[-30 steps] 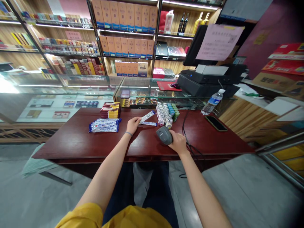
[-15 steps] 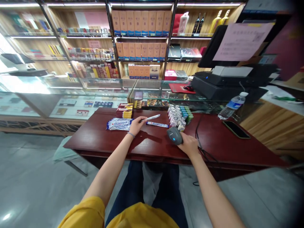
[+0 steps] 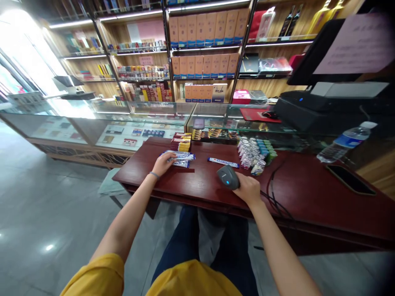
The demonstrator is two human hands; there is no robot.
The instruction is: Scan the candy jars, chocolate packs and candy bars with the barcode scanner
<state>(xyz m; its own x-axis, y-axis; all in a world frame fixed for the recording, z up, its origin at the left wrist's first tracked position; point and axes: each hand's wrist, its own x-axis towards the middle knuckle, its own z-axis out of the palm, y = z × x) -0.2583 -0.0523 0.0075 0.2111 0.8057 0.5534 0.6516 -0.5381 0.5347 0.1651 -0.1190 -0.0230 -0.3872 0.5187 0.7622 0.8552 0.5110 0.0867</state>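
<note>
My left hand rests on a pile of blue-and-white wrapped bars at the left of the dark red table, fingers curled on one bar laid on the pile. My right hand grips a grey barcode scanner with a blue light, just above the table's near edge. One more blue-and-white bar lies alone on the table between the two hands.
Red-and-yellow packs are stacked behind the pile. Small jars and green packs stand right of centre. A black cable, a phone and a water bottle lie to the right. Glass counters and stocked shelves stand behind.
My left hand carried a bar from the middle of the table leftward onto the pile. The scanner hand stayed near the front edge. My view swung left.
</note>
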